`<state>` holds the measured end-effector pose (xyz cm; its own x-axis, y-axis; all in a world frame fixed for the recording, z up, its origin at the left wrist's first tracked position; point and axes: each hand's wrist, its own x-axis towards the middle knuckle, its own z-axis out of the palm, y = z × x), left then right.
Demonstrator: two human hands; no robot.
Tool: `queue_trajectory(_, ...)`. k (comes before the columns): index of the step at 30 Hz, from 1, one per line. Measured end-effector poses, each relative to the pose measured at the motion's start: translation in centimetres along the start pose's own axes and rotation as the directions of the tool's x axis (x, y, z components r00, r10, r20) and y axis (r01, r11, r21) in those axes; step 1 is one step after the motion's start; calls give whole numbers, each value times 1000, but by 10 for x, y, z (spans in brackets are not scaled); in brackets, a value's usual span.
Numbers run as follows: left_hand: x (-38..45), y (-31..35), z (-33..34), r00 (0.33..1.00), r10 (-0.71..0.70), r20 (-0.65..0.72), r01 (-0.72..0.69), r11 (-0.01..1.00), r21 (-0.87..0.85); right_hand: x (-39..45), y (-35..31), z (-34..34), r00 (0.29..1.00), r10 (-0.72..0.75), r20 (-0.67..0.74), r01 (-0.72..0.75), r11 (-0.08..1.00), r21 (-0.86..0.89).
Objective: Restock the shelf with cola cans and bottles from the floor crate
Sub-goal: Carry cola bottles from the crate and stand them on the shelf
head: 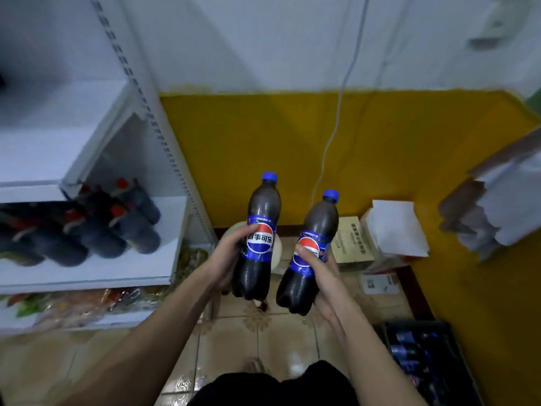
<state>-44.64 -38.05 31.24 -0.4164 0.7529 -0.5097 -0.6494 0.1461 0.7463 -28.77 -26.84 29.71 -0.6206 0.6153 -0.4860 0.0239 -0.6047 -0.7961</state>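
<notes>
Right now both hands sit near the middle of the frame, each wrapped round its own cola bottle. At centre, the left hand (231, 253) grips the left bottle (259, 244) at its blue label, thumb curled across the front beside the red, white and blue logo, the other fingers hidden behind the bottle. Just to its right, the right hand (317, 268) holds the right bottle (311, 256) lower on the label, the thumb curled over the logo and the palm cupping the back. Both bottles stand roughly upright, blue caps up, the right one leaning a little rightward; they are near each other but apart, held over the tiled floor (228, 341). At left, the white shelf (117, 273) carries a blurred cluster of dark red-capped bottles (117, 227) on its middle board, with packets on the board below. At the lower right corner the dark floor crate (456, 347) holds more blue-labelled drinks, too blurred to sort.
</notes>
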Motion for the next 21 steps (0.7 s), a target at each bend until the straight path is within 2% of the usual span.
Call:
queue_trajectory(6,-40,25,-40,982,154,-108,-166,979,-115,22,-13,59,962,74,264,-9,971,-237)
queue_trajectory(9,-64,29,-41,931,266,-251,-300,948,-105,28,-19,87,921,69,382,73,936,-345)
queue_trajectory(13,-96,26,-41,866,288,-408,-365,923,-124,24,-22,121,839,131,528,87,926,-368)
queue_trajectory(16,-120,28,-44,785,323,-528,-417,907,-64,16,-20,148,766,177,618,85,925,-371)
queue_trajectory(21,-170,39,-55,601,444,-665,-526,846,89,-12,-21,202,637,231,736,132,907,-399)
